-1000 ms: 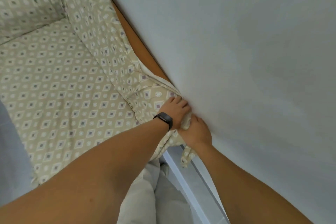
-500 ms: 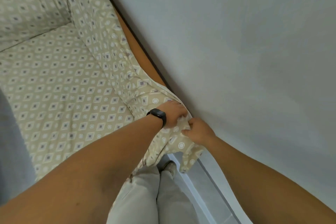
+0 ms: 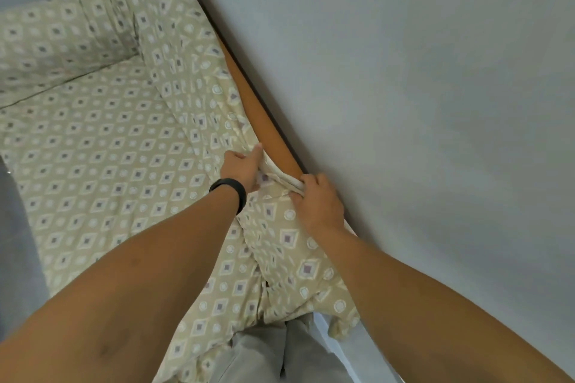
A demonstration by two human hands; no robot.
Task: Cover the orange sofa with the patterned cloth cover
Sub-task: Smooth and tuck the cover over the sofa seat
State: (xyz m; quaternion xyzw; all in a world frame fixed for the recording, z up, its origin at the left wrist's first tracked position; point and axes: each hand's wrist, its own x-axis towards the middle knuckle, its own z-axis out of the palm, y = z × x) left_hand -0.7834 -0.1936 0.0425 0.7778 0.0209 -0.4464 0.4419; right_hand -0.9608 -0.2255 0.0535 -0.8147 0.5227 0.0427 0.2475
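Both hands have shifted up along the beige diamond-patterned cloth cover [image 3: 102,146], left hand [image 3: 244,169] fingers extended pressing it, right hand [image 3: 317,200] gripping its hem beside the bare orange sofa back [image 3: 264,130].

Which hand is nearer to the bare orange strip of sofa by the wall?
Right. The right hand grips the cover's folded edge beside the orange strip, near its lower end. The left hand rests on the patterned cover, slightly farther from it.
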